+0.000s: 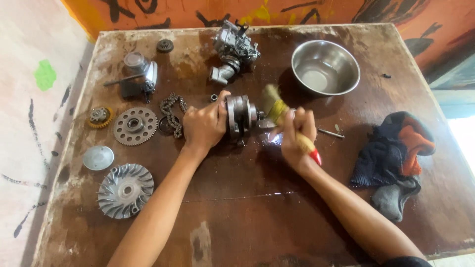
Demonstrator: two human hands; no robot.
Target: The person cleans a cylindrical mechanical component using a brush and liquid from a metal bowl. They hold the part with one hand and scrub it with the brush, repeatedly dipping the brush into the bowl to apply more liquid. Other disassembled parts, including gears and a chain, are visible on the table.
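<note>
While the left hand (204, 126) gripped a metal part (241, 116), the right hand (295, 132) squeezed a brush (282, 116) (steel bowl (325, 67) and rag (396, 158) nearby).

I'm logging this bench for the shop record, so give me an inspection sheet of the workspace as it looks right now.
Surface: brown wooden table, worn and stained, wet patch near the hands.
Job's things: left hand grips a metal engine part; right hand holds a paintbrush against it.
Clutter: steel bowl, carburetor, chain, gear, finned disc, rags.
Grippers: both hands closed.
Cables: nothing seen.
Surroundings: orange painted wall.
</note>
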